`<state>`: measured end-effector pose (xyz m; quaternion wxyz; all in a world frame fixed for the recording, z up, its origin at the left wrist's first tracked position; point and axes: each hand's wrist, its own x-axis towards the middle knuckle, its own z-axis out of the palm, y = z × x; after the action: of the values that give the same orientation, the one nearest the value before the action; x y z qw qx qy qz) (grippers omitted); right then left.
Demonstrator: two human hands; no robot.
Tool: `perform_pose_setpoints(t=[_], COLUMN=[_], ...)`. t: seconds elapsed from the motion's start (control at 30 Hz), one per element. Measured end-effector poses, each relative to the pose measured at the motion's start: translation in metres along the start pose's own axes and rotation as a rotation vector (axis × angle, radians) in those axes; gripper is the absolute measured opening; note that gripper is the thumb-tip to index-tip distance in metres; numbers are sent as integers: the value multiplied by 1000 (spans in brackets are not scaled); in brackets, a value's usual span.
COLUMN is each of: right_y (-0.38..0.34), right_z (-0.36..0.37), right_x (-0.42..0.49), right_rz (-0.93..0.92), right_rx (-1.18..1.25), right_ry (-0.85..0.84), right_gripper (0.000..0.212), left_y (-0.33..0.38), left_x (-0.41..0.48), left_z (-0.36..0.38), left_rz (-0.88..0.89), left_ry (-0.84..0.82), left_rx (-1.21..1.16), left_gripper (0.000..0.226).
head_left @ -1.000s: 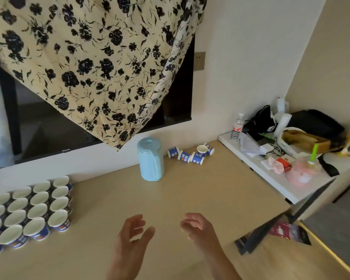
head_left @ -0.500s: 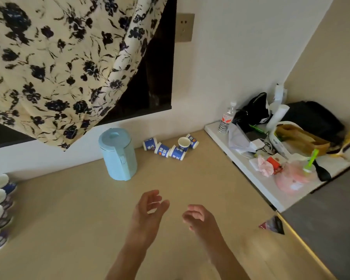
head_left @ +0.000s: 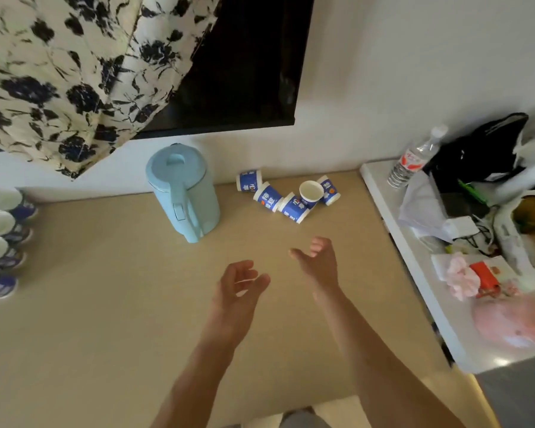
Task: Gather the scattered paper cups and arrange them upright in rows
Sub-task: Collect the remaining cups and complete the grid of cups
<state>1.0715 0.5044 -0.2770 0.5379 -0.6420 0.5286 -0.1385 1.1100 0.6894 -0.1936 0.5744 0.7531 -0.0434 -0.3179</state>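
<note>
Several blue-and-white paper cups (head_left: 286,197) lie tipped in a loose cluster near the wall at the back of the beige table (head_left: 105,319). One of them (head_left: 311,191) shows its white open mouth. Upright cups in rows (head_left: 0,242) stand at the left edge, partly cut off. My left hand (head_left: 238,285) hovers over the table with relaxed fingers, holding nothing. My right hand (head_left: 317,262) is a little farther forward, also empty, a short way in front of the tipped cups.
A light blue kettle (head_left: 184,189) stands left of the tipped cups. A white side shelf (head_left: 414,257) on the right holds a water bottle (head_left: 413,159), a black bag (head_left: 479,149), cables and wrappers. A floral curtain (head_left: 74,72) hangs above left.
The view has swung right and closer, so the rows of cups slid to the left edge. Both hands have moved forward toward the tipped cups, the right one leading.
</note>
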Motion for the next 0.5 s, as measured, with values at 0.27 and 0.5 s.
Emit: perform_pose_setpoints(t=[0.27,0.5], right_y=[-12,-1], right_z=[34,57], right_x=[118,154], right_rz=[-398,-630], right_rx=[-647,-998], right_ry=[-125,-43], right_gripper=[72,78], left_y=[-6,-19], left_x=[21,18], left_z=[41,40], left_rz=[-72,-105], left_ry=[161,261], left_rx=[-76,-77], left_gripper=[24,20])
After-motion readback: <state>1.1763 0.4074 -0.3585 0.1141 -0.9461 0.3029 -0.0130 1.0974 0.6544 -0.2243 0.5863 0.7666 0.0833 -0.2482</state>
